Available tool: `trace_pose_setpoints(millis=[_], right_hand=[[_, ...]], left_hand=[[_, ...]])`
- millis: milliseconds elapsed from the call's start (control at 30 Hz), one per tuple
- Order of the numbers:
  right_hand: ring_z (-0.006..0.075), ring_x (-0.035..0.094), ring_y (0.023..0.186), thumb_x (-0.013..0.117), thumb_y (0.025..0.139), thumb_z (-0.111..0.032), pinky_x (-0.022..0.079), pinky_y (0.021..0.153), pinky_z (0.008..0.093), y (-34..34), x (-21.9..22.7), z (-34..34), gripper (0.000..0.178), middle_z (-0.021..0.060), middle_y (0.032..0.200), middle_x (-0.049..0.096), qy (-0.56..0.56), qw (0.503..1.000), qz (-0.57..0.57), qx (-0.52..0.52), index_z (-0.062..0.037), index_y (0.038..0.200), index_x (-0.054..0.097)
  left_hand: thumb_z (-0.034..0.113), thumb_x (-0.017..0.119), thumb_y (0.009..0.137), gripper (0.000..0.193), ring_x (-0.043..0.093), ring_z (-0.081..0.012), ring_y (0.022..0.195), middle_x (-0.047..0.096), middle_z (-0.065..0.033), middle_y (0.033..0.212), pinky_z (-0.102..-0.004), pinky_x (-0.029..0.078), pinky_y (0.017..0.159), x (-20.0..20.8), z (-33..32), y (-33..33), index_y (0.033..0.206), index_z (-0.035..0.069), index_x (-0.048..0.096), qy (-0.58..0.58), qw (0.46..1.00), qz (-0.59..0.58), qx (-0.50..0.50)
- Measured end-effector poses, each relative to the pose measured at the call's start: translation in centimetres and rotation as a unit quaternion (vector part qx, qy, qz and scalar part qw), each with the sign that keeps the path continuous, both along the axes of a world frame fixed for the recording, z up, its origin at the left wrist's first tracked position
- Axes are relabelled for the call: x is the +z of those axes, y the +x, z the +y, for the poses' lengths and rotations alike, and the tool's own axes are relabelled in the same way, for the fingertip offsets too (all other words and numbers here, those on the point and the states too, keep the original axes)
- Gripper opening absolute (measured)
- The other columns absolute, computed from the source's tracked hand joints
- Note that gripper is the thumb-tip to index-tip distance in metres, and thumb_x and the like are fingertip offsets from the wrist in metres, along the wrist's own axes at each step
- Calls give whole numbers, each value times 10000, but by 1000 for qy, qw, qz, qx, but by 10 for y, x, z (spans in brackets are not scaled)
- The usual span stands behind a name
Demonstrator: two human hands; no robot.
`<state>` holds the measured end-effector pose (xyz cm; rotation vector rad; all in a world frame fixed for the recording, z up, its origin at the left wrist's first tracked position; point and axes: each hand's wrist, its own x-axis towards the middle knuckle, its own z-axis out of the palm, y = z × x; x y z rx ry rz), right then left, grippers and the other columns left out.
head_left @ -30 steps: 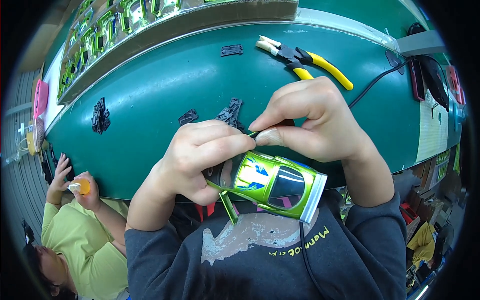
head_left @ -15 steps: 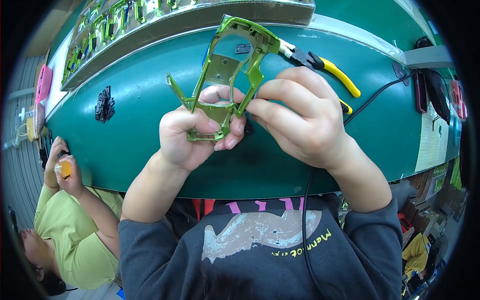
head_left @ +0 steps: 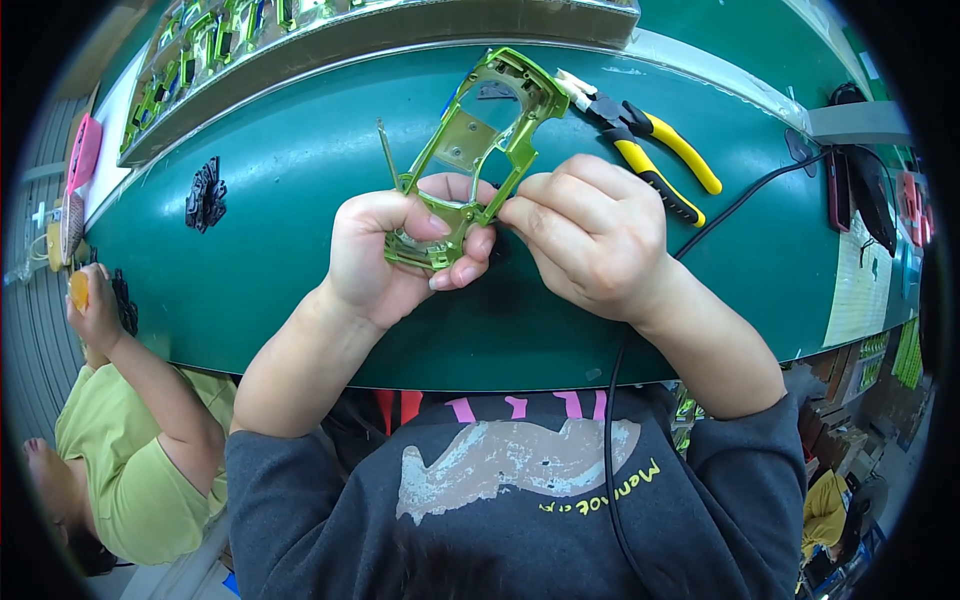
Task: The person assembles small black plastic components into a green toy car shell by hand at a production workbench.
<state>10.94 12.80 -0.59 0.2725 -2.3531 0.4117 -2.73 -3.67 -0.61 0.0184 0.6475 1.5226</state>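
A glossy green plastic frame [head_left: 518, 153], with a large opening and a thin arm sticking up at its left, is held above the table, tilted to the right. My left hand [head_left: 385, 245] wraps round its lower end, thumb on the inside and fingertips beneath. My right hand [head_left: 595, 235] is closed in a pinch against the frame's lower right edge; whatever small thing lies between the fingertips is hidden. Just beyond my right hand lie pliers [head_left: 640, 135] with yellow and black handles.
Small black parts [head_left: 207, 195] lie heaped on the green table [head_left: 300, 165]. A cardboard tray [head_left: 420, 30] of similar green frames stands at the back. A black cable [head_left: 740, 205] runs across the right side. At the far left sits a co-worker [head_left: 150, 450] holding something orange.
The green frame has turned and tilted a little to the right in my left hand. My right hand has shifted slightly, uncovering more of the pliers. The co-worker's arm has moved left.
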Motion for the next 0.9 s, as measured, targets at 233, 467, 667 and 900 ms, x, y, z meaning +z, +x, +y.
trace_pose_setpoints(millis=[233, 467, 667, 900], right_hand=[[215, 616, 715, 697, 618, -48, 509, 598, 321, 0, 7, 1, 244, 55, 841, 621, -78, 997, -18, 1, -42, 861, 673], [108, 636, 851, 730, 816, -47, 502, 704, 228, 13, 27, 32, 218, 49, 998, 684, -475, 868, -133, -64, -24, 1029, 690], [142, 649, 967, 689, 887, -70, 526, 864, 279, 14, 24, 30, 321, 81, 1064, 674, -650, 707, -249, 126, 29, 1186, 624], [144, 679, 821, 736, 820, -50, 541, 766, 270, 12, 26, 30, 174, 71, 908, 713, -459, 850, -232, 114, -11, 990, 721]], left_hand=[[123, 463, 738, 489, 568, -262, 619, 607, -229, 843, -276, 427, 496, 4, -2, -2, 1180, -76, 530, 32, 999, 14, -2], [105, 474, 746, 496, 586, -279, 633, 613, -239, 876, -283, 413, 492, 7, -4, -6, 1210, -65, 512, 104, 994, 28, 19], [8, 650, 807, 557, 624, -196, 913, 614, -155, 1098, -300, 503, 858, 16, -7, 8, 1298, -62, 396, 130, 804, 574, 79], [-32, 773, 576, 883, 678, -325, 823, 666, -181, 994, -370, 537, 772, 1, -1, 11, 1352, -15, 352, 200, 550, 806, 94]])
